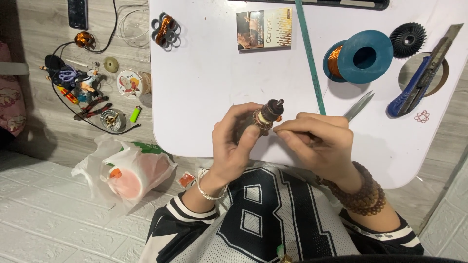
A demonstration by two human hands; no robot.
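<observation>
Motor armature (267, 117) gripped in left hand (235, 141) fingers, right hand (319, 141) fingers pinched closed beside it

Glossy copper wire on blue plastic spool (363, 57); matt, prob. plastic table (214, 73).

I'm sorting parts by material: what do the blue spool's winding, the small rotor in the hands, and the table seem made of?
Blue spool: matte plastic by its look; its winding shines orange like copper wire. Rotor, gripped by the left hand and touched by the right hand: dark, probably metal, with a grey shaft. Table: smooth white, likely plastic or laminate.
</observation>
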